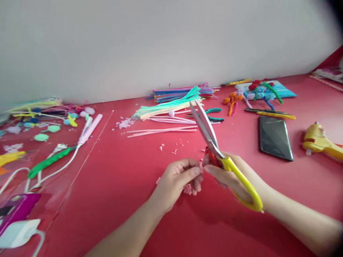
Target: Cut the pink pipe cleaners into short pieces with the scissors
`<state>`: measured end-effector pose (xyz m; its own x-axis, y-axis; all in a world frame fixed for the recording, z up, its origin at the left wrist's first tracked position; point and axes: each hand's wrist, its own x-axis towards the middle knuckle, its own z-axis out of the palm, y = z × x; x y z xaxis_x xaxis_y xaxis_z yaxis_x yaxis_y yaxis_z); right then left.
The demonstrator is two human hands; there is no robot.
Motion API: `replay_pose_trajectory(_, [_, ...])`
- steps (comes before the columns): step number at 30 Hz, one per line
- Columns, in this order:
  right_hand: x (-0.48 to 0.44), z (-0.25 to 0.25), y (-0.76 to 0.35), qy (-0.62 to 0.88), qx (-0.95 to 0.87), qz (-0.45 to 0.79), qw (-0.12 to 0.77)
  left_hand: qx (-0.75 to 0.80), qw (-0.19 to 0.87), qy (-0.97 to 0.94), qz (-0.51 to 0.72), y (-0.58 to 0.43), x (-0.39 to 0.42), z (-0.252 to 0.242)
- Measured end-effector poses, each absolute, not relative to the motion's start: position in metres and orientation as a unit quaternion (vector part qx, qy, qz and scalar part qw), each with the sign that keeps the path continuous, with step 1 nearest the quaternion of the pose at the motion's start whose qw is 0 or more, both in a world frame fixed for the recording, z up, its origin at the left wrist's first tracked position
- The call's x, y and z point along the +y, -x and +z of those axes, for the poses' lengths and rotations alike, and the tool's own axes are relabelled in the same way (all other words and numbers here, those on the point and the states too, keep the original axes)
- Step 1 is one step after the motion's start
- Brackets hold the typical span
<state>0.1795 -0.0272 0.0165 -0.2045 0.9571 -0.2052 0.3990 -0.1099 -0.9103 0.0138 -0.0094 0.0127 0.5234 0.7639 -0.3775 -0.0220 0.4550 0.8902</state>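
Observation:
Over the red table my left hand (182,182) is closed in a pinch on a small piece of pink pipe cleaner (201,166), mostly hidden by the fingers. My right hand (233,175) has a pair of scissors (207,130) with yellow and red handles hooked in it. Their blades point up and away, slightly parted. The right fingertips meet the left ones at the pink piece. Below the left fingers lie short pink cuttings (188,189) on the table. Beyond the hands, pink bits of fluff (174,151) are scattered near long pink pipe cleaners (163,131).
Bundles of pipe cleaners (168,107) and teal-handled pliers (214,115) lie near the wall. To the right are a black phone (275,138), a yellow glue gun (318,141) and pipe-cleaner flowers (259,93). A pink corded tool (91,129) and white cables (57,177) occupy the left.

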Motion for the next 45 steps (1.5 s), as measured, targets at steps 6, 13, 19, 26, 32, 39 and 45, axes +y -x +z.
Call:
replay_pose_trajectory(6, [-0.028, 0.022, -0.179, 0.556, -0.558, 0.553, 0.271, 0.41, 0.737, -0.49, 0.22, -0.016, -0.011, 0.015])
replay_pose_trajectory(13, [-0.03, 0.018, -0.176, 0.595, -0.583, 0.483, 0.271, 0.452, 0.685, -0.515, 0.248, -0.018, -0.018, 0.011])
replay_pose_trajectory(19, [-0.027, 0.013, -0.184, 0.601, -0.69, 0.343, 0.214, 0.467, 0.694, -0.46, 0.298, -0.013, -0.012, 0.008])
replay_pose_trajectory(26, [-0.026, 0.0, -0.189, 0.63, -0.764, 0.111, 0.083, 0.462, 0.651, -0.364, 0.48, -0.005, 0.0, 0.009])
replay_pose_trajectory(32, [-0.029, -0.008, -0.19, 0.607, -0.791, 0.058, 0.047, 0.452, 0.641, -0.357, 0.508, -0.001, 0.001, 0.01])
replay_pose_trajectory(39, [-0.029, -0.011, -0.188, 0.596, -0.8, 0.048, 0.046, 0.455, 0.632, -0.362, 0.513, 0.001, 0.003, 0.01])
replay_pose_trajectory(45, [-0.03, -0.011, -0.188, 0.595, -0.801, 0.044, 0.05, 0.455, 0.623, -0.374, 0.515, 0.002, 0.003, 0.01])
